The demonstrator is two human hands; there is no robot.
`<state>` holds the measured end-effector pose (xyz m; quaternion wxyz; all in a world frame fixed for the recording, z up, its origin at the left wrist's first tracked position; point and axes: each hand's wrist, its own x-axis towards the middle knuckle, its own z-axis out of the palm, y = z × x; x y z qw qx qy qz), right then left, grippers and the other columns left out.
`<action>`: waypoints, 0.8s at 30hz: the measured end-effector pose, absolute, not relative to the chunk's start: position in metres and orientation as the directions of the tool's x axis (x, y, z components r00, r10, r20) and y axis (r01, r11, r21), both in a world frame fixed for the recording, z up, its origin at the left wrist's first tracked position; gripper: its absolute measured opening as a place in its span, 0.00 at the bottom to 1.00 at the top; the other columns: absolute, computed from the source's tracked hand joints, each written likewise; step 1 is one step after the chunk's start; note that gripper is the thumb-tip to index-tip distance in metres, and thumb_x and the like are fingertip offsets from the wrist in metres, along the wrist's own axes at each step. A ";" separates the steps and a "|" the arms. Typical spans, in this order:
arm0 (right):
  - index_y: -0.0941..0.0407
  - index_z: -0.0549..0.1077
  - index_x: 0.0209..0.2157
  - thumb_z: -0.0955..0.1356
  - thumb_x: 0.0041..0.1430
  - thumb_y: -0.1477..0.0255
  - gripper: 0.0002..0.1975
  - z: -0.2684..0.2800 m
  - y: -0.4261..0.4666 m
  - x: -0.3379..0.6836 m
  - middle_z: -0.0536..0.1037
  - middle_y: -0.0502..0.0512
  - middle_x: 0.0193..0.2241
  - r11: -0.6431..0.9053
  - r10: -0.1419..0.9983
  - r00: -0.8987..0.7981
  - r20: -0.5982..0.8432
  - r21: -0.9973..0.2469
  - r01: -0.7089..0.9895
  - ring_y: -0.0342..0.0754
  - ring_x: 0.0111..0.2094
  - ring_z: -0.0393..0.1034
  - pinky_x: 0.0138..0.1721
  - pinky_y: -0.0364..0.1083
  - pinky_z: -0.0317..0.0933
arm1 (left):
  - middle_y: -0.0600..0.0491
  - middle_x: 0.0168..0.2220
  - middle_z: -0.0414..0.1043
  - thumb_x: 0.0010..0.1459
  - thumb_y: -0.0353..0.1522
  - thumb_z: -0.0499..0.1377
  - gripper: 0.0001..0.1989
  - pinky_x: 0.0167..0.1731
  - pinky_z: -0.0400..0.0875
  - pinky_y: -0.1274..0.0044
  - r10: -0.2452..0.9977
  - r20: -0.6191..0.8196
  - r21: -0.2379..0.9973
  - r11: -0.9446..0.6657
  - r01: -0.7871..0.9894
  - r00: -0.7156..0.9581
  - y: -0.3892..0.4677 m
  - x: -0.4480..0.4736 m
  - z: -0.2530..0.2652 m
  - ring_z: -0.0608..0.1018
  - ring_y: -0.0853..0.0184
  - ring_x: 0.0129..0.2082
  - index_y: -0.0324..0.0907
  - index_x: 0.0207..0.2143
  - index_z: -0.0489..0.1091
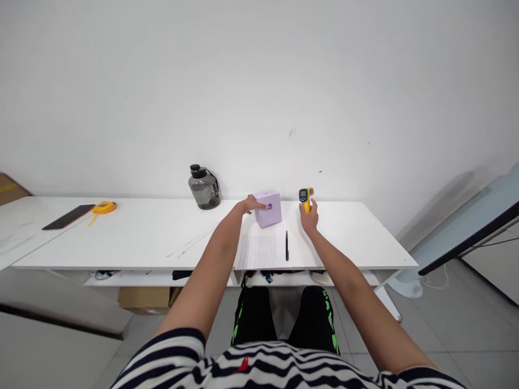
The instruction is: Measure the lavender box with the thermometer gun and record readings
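Note:
A small lilac box with a dark printed mark stands near the back of the white table, slightly tilted. My left hand grips it from its left side, with a finger stretched across the front. To the right, my right hand is wrapped round the handle of a yellow and black infrared thermometer, whose small screen faces me. Between my arms a printed sheet of paper lies at the front edge. Beside the sheet rests a black pen.
A grey translucent water jug with a black lid stands against the wall. Farther left are a yellow tape measure and a flat black object. Beneath the white table sit a shelf and a cardboard box. A large panel leans at right.

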<state>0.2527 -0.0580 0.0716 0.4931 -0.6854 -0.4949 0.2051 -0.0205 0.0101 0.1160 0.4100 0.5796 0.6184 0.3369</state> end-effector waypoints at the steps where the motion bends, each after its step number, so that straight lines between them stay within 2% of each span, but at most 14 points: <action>1: 0.54 0.52 0.70 0.64 0.64 0.52 0.39 0.077 -0.059 0.242 0.79 0.58 0.50 0.056 0.888 0.408 0.213 -0.930 0.365 0.52 0.49 0.75 0.51 0.48 0.65 | 0.30 0.60 0.66 0.24 0.39 0.80 0.48 0.53 0.69 0.48 0.988 -0.157 0.890 0.140 0.434 0.005 0.010 -0.020 0.120 0.70 0.38 0.60 0.40 0.50 0.64; 3: 0.56 0.48 0.71 0.68 0.59 0.53 0.46 0.087 -0.061 0.222 0.79 0.57 0.47 0.126 0.949 0.268 0.165 -0.980 0.157 0.50 0.46 0.76 0.48 0.46 0.67 | 0.30 0.63 0.64 0.24 0.39 0.80 0.49 0.54 0.69 0.48 0.978 -0.209 0.897 0.196 0.396 -0.010 0.009 -0.018 0.123 0.69 0.38 0.62 0.41 0.51 0.64; 5: 0.56 0.49 0.70 0.71 0.55 0.57 0.47 0.091 -0.064 0.205 0.79 0.58 0.48 0.097 0.991 0.094 0.094 -0.995 -0.020 0.48 0.46 0.76 0.47 0.45 0.68 | 0.30 0.64 0.63 0.26 0.40 0.80 0.50 0.55 0.68 0.48 0.976 -0.218 0.911 0.214 0.353 -0.030 0.006 -0.015 0.121 0.68 0.39 0.63 0.42 0.53 0.63; 7: 0.54 0.55 0.65 0.73 0.53 0.61 0.42 0.089 -0.067 0.190 0.78 0.57 0.49 0.063 0.997 -0.028 0.068 -0.989 -0.137 0.47 0.46 0.75 0.47 0.44 0.68 | 0.30 0.65 0.62 0.27 0.41 0.80 0.51 0.56 0.67 0.48 0.976 -0.210 0.925 0.218 0.310 -0.060 0.002 -0.013 0.116 0.67 0.39 0.64 0.42 0.55 0.63; 9: 0.53 0.63 0.57 0.73 0.52 0.63 0.32 0.084 -0.071 0.179 0.79 0.54 0.46 0.044 0.994 -0.088 0.061 -0.982 -0.186 0.45 0.43 0.75 0.45 0.43 0.68 | 0.30 0.66 0.61 0.31 0.45 0.79 0.51 0.58 0.65 0.48 0.977 -0.191 0.941 0.209 0.267 -0.094 0.000 -0.014 0.110 0.65 0.38 0.66 0.42 0.57 0.62; 11: 0.53 0.67 0.48 0.72 0.53 0.62 0.22 0.078 -0.073 0.172 0.79 0.50 0.40 0.012 0.992 -0.125 0.035 -0.983 -0.183 0.44 0.36 0.74 0.39 0.43 0.67 | 0.31 0.67 0.59 0.37 0.48 0.76 0.50 0.60 0.63 0.51 0.979 -0.166 0.958 0.188 0.216 -0.119 -0.001 -0.015 0.104 0.63 0.40 0.68 0.41 0.59 0.60; 13: 0.53 0.68 0.41 0.71 0.55 0.60 0.17 0.072 -0.074 0.170 0.77 0.47 0.32 -0.017 0.990 -0.139 0.005 -0.987 -0.159 0.42 0.29 0.70 0.34 0.43 0.65 | 0.31 0.68 0.58 0.43 0.51 0.73 0.49 0.61 0.65 0.56 0.982 -0.148 0.974 0.166 0.152 -0.119 -0.001 -0.014 0.098 0.64 0.44 0.67 0.41 0.61 0.58; 17: 0.54 0.68 0.33 0.75 0.50 0.59 0.17 0.066 -0.068 0.175 0.70 0.43 0.22 -0.021 0.993 -0.120 -0.008 -0.994 -0.110 0.41 0.23 0.63 0.28 0.43 0.61 | 0.33 0.66 0.61 0.50 0.52 0.69 0.49 0.57 0.71 0.64 0.987 -0.128 0.991 0.131 0.022 -0.098 0.002 -0.007 0.085 0.72 0.51 0.63 0.40 0.64 0.51; 21: 0.55 0.69 0.29 0.76 0.45 0.64 0.16 0.061 -0.059 0.183 0.69 0.43 0.18 -0.074 0.992 -0.106 -0.065 -0.994 -0.084 0.40 0.20 0.61 0.25 0.42 0.56 | 0.36 0.65 0.63 0.50 0.50 0.70 0.49 0.57 0.72 0.67 0.983 -0.136 0.991 0.136 -0.005 -0.123 0.005 -0.001 0.070 0.72 0.55 0.62 0.42 0.64 0.49; 22: 0.56 0.70 0.28 0.76 0.44 0.65 0.15 0.058 -0.057 0.184 0.69 0.43 0.16 -0.073 0.992 -0.104 -0.071 -0.997 -0.020 0.40 0.20 0.60 0.24 0.42 0.56 | 0.38 0.66 0.63 0.51 0.50 0.70 0.49 0.57 0.72 0.69 0.982 -0.138 0.990 0.140 0.002 -0.125 0.006 -0.001 0.067 0.73 0.57 0.62 0.43 0.65 0.48; 24: 0.56 0.71 0.28 0.77 0.44 0.65 0.15 0.049 -0.054 0.186 0.70 0.44 0.16 -0.027 0.994 -0.103 -0.029 -0.999 0.021 0.40 0.20 0.61 0.24 0.42 0.57 | 0.38 0.65 0.63 0.52 0.48 0.71 0.48 0.57 0.72 0.69 0.986 -0.115 0.993 0.114 -0.016 -0.122 0.008 0.000 0.063 0.73 0.57 0.62 0.44 0.64 0.47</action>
